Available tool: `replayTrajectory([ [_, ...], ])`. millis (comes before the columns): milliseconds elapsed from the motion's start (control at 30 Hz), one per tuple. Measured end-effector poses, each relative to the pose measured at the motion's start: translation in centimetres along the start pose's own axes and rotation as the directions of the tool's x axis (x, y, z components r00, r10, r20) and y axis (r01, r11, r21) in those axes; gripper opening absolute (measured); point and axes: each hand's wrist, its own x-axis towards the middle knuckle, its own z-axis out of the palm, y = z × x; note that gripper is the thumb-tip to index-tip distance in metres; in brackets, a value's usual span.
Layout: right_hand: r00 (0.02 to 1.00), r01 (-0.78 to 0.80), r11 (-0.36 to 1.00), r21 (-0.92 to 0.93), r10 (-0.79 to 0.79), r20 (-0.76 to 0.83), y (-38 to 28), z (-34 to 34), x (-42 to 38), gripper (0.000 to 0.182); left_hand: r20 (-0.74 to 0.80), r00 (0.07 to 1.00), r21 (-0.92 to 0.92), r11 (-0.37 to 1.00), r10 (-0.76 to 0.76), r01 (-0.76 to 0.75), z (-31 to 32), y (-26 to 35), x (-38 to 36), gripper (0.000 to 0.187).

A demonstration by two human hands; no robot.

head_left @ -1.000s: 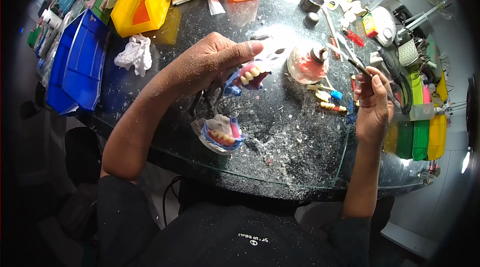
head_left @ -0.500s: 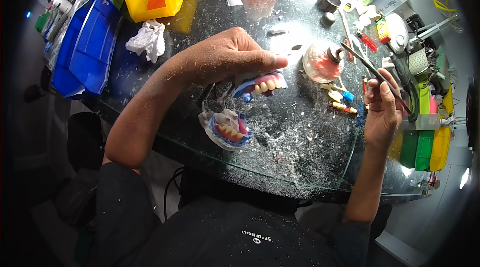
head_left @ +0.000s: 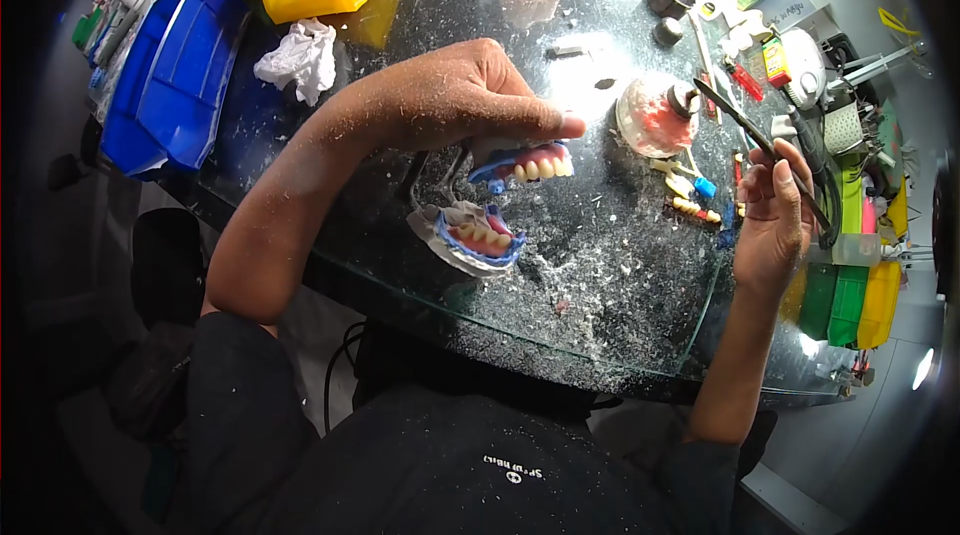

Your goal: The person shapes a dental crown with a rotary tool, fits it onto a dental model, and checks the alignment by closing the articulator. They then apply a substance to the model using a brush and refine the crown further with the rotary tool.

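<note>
Head cam has us with both hands busy. Our left grip (head_left: 450,97) is closed around the upper model (head_left: 490,171), thumb along the top and teeth (head_left: 544,168) in plain view, probably so our fingers don't block the front row. The lower model (head_left: 482,241) sits just below, near our edge of the tabletop (head_left: 610,285), with the metal frame (head_left: 412,181) behind it. We reckon holding the top half up is what gives us that open gap. Can't tell if the lower one lies flat, tbh. Our right grip (head_left: 775,220) has the dark tool (head_left: 740,120) pinched around its middle, far end angled up beside the neck of the pink jar (head_left: 652,125). Looks like a light steering hold, not a forceful one. Crumpled tissue (head_left: 300,60) is beyond our left arm (head_left: 290,175), clear of both models.
</note>
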Motion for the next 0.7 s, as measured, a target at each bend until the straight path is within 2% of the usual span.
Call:
replayTrajectory([
  [233, 1.000, 0.001, 1.000, -0.003, -0.001, 0.015, 0.05, -0.06, 0.07, 0.028, 0.028, 0.999, 0.059, 0.998, -0.032, 0.030, 0.02, -0.23, -0.11, 0.039],
  [333, 1.000, -0.004, 1.000, -0.001, 0.004, 0.014, 0.12, -0.11, 0.06, 0.028, 0.015, 0.994, 0.224, 0.969, -0.108, 0.102, -0.28, -0.11, -0.15, 0.040],
  [533, 1.000, -0.005, 1.000, -0.008, 0.005, 0.011, 0.35, -0.26, 0.09, 0.029, 0.022, 0.994, 0.275, 0.956, -0.110, 0.100, -0.34, -0.44, -0.06, 0.044],
  [700, 1.000, -0.014, 1.000, 0.019, 0.014, 0.005, 0.28, -0.18, 0.00, 0.029, 0.027, 0.995, 0.251, 0.964, -0.094, 0.085, -0.16, -0.38, -0.22, 0.047],
])
